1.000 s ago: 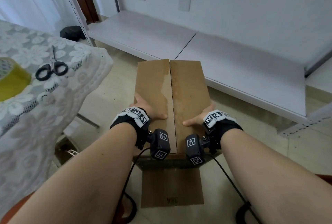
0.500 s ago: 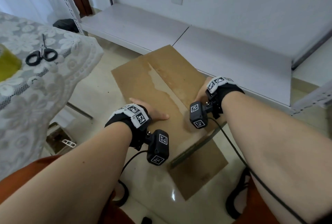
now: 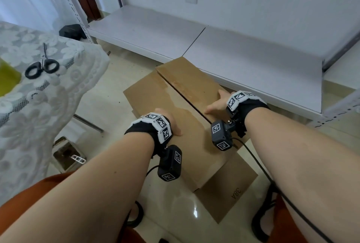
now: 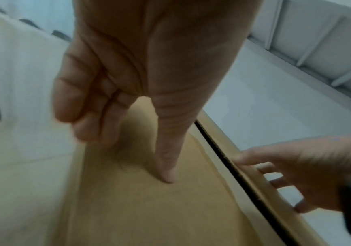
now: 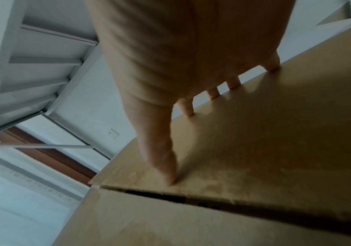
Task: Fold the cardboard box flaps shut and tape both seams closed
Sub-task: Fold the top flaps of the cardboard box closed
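Glossy pale floor tiles [image 3: 109,104] carry a brown cardboard box [image 3: 196,145], which stands on the floor between a lace-covered worktop [image 3: 58,79] to the person's left and a low white shelf [image 3: 243,55] along the wall beyond it. Both top flaps are folded down, and a dark seam [image 3: 187,100] runs between them, still showing as a narrow open slit in the wrist views; no tape shows across it. The left hand [image 3: 169,120] lies on the left flap near the box's left edge: its thumb [image 4: 166,149] is stretched out and presses the cardboard with its tip, while the other fingers [image 4: 79,106] curl loosely over the flap's outer edge, gripping nothing that can be seen. The right hand [image 3: 218,102] rests on the right flap, its thumb [image 5: 164,159] straight with the tip just beside the seam and its four fingers [image 5: 212,93] hooked over the flap's far edge toward the shelf. The box's near side face [image 3: 228,190] carries printed characters low down. On the worktop's near-right part lie black-handled scissors [image 3: 41,65], and a yellow-green object [image 3: 7,79] sits at the frame's left edge, too cropped to name.
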Action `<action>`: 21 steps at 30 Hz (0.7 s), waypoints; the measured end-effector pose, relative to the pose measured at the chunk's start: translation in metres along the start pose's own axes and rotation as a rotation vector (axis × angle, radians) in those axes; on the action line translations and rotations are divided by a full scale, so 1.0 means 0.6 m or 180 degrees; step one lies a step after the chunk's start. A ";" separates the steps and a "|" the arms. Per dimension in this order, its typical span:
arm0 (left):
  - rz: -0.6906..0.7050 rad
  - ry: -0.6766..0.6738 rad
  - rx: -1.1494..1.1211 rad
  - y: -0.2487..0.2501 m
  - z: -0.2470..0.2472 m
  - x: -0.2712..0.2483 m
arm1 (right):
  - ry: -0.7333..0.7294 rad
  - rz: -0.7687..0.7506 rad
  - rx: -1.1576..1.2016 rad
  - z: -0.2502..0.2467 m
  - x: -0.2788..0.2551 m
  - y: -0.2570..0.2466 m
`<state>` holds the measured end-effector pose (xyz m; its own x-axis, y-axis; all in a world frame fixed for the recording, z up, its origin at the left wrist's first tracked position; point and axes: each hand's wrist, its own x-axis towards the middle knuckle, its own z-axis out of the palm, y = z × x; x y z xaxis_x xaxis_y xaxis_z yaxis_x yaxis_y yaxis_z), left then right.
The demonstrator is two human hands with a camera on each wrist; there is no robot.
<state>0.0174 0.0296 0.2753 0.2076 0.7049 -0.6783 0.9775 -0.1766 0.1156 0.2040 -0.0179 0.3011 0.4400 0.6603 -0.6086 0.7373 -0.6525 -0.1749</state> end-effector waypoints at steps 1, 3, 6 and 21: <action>-0.0076 0.0295 0.0055 0.002 -0.010 0.001 | -0.0005 0.0035 -0.0011 0.003 0.005 0.001; -0.0189 0.0815 0.0219 0.002 -0.026 0.012 | 0.0073 0.0160 -0.0164 0.012 0.018 0.005; 0.0063 0.1277 0.0087 -0.003 -0.054 0.053 | 0.0200 0.0301 -0.0128 0.032 0.035 0.005; 0.0097 0.0759 0.0325 0.002 -0.118 0.168 | -0.0041 0.0108 0.0093 0.018 0.084 -0.024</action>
<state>0.0424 0.1490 0.2583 0.2520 0.8380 -0.4840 0.9642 -0.2603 0.0514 0.2100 0.0206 0.2645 0.4577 0.6329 -0.6245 0.7066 -0.6852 -0.1765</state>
